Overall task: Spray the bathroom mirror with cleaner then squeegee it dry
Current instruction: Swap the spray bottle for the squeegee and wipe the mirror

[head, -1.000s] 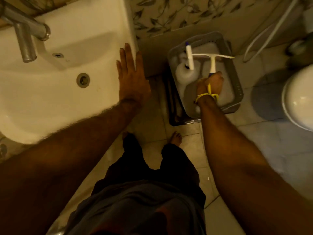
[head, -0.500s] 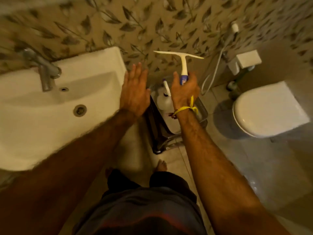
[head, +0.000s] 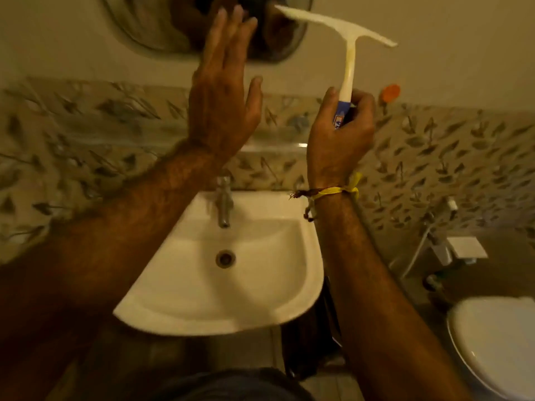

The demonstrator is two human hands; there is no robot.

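Note:
A white squeegee (head: 346, 41) with a blue grip stands upright in my right hand (head: 338, 137), its blade tilted at the top, just right of the mirror's lower edge. The rounded mirror (head: 150, 27) hangs on the wall at the top of the view, only its lower part showing. My left hand (head: 224, 91) is raised in front of the mirror's bottom edge, flat, fingers apart and empty. No spray bottle shows.
A white basin (head: 260, 287) with a metal tap (head: 224, 201) sits below my hands. A toilet (head: 495, 340) is at the lower right, a hand shower hose (head: 419, 250) on the leaf-patterned wall beside it. An orange round thing (head: 390, 92) sticks on the wall.
My right hand lifted the squeegee out of the grey basket on the floor up to mirror height. My left hand left the basin's edge and rose before the mirror. The view tilted up.

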